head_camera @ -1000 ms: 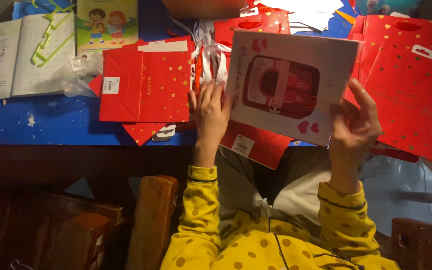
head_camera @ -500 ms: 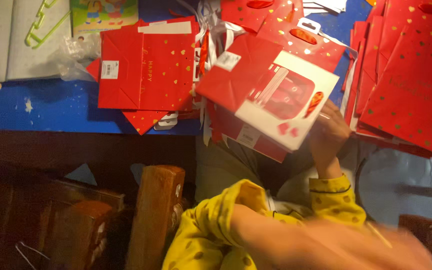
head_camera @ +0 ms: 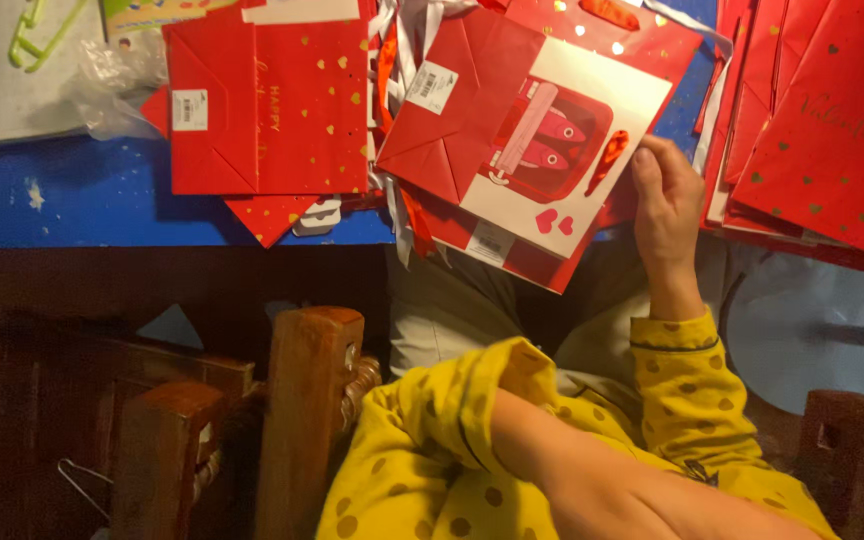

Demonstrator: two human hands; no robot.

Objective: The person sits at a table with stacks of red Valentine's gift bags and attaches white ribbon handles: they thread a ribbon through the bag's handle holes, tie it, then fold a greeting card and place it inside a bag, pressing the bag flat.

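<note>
A: Flat red paper gift bag [head_camera: 457,120] with gold dots, tilted, folded base up, barcode sticker near top?

B: Yep. White card with red window [head_camera: 562,150] on top, small red hearts, over blue table edge.

Home table [head_camera: 102,200], wooden chair [head_camera: 307,400]

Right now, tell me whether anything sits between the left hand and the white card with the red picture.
Nothing lies on the card's face. The white card rests on a red paper bag, with the right hand touching its right edge. The left forearm is low in the view, close to the camera; the hand itself is out of frame.
</note>
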